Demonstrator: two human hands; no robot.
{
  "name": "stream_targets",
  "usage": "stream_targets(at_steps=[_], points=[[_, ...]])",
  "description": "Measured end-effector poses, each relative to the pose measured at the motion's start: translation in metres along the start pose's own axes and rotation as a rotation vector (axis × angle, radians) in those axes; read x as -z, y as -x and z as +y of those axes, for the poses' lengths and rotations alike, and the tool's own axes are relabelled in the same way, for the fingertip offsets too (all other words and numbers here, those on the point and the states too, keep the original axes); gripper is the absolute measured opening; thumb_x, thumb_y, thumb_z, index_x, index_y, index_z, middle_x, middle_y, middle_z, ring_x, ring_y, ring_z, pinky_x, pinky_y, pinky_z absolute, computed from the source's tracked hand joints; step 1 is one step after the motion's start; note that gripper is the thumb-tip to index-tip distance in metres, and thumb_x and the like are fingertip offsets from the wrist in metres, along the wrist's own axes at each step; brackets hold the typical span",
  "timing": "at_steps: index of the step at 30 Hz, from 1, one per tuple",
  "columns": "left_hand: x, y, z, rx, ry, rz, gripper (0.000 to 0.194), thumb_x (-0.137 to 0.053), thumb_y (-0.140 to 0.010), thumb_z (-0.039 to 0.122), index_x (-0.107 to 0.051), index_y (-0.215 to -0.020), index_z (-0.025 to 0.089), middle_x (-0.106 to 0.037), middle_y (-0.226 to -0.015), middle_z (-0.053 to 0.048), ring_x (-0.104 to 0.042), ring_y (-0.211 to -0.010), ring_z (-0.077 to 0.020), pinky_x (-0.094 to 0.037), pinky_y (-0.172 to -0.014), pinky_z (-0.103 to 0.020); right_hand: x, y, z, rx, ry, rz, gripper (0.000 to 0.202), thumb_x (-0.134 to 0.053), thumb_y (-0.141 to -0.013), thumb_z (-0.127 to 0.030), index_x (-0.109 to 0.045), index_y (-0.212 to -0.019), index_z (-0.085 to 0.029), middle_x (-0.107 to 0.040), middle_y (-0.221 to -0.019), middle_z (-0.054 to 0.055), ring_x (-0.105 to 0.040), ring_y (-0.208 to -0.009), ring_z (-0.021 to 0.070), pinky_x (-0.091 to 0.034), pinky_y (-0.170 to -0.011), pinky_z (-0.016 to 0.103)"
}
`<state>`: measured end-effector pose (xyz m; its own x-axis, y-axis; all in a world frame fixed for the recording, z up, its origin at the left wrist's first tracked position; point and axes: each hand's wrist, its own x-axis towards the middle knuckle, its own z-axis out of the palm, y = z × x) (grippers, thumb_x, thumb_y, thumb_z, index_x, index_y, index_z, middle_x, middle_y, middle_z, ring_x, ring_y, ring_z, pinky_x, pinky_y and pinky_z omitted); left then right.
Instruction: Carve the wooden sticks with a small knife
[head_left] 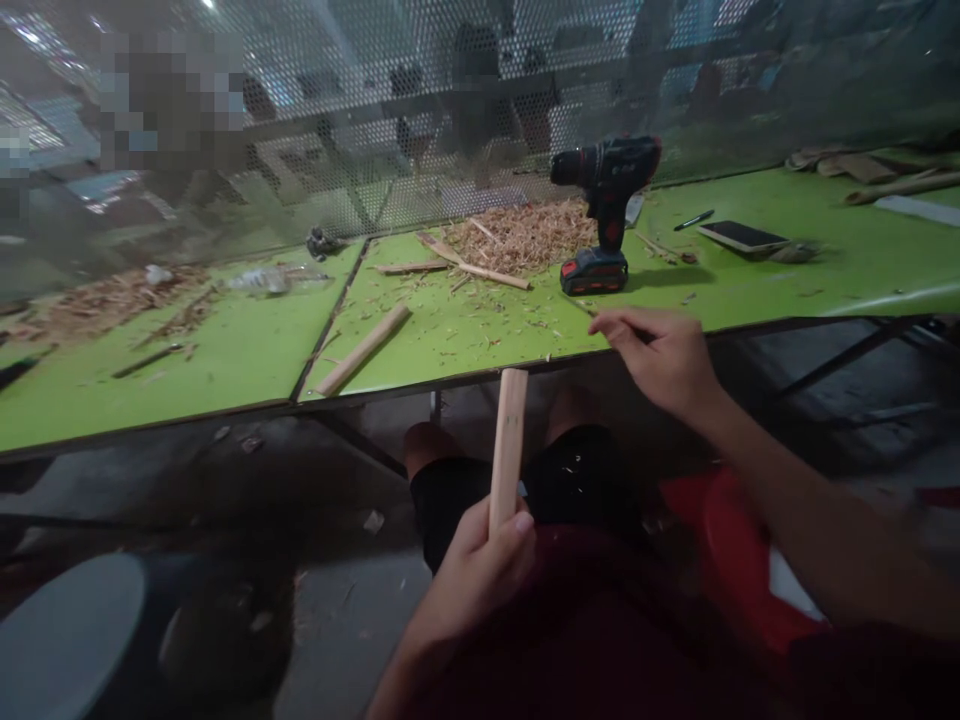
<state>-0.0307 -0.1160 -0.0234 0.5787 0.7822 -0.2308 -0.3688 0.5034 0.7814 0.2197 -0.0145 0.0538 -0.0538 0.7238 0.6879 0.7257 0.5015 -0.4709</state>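
Observation:
My left hand (480, 560) is wrapped round the lower end of a pale wooden stick (510, 430). The stick points up and away from my lap, with small marks near its upper part. At the front edge of the green table (450, 345), my right hand (664, 355) has its thumb and fingers pinched together. A thin sliver shows by the fingertips, too small to name. Just beyond that hand stands a black and red cordless drill (611, 205), upright on its battery. A second wooden stick (364, 350) lies on the table to the left.
Wood shavings (525, 235) are heaped behind the drill, with thin wood pieces (491, 275) beside them. To the right lie a phone (742, 236) and a pen (694, 220). A clear plastic bottle (277, 279) lies left. Perforated metal mesh (337, 130) stands behind. A red stool (727, 560) is below right.

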Motion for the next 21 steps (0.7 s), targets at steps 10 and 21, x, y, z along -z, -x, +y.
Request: stream_targets(at_steps=[10,21], points=[[-0.002,-0.003,0.000,-0.034,-0.138,0.116,0.039,-0.064,-0.087,0.049,-0.040,-0.076,0.020,-0.032,-0.051,0.011,-0.023,-0.042,-0.0032,-0.018,-0.039,-0.016,-0.038,0.053,-0.047,0.210,0.102,-0.297,0.034,-0.048,-0.100,-0.038,-0.073,-0.087,-0.019,-0.066,-0.069,0.001,-0.056,-0.058,0.0092,-0.031,-0.052,0.024],[0.000,-0.008,0.001,-0.001,-0.141,0.133,0.045,-0.067,-0.082,0.054,-0.038,-0.075,0.021,-0.029,-0.051,0.011,-0.021,-0.041,-0.0028,-0.016,-0.039,-0.016,-0.044,0.047,-0.029,0.364,0.247,-0.243,0.028,-0.051,-0.099,-0.034,-0.073,-0.091,-0.019,-0.063,-0.066,-0.001,-0.052,-0.057,0.0086,-0.024,-0.050,0.027]])
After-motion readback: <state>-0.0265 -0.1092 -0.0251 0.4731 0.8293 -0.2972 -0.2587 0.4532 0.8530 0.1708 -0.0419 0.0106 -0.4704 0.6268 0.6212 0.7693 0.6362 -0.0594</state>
